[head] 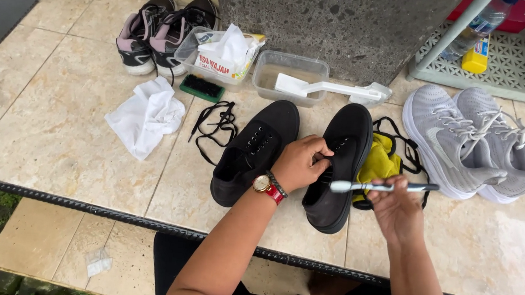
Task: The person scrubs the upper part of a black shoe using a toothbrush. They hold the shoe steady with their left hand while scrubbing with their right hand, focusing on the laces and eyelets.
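My left hand clamps the black shoe steady while my right hand, closed on the toothbrush, scrubs; next, bristles need its opening.

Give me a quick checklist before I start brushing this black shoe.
1. Left hand grips the shoe at its opening: ok.
2. Right hand holds the toothbrush: ok.
3. Bristles on the shoe: cannot tell; the head sits at its edge.
4. Laces out: ok, the eyelets look bare and loose laces lie nearby.
5. Water tub within reach: ok.
6. Bristles wet: cannot tell.
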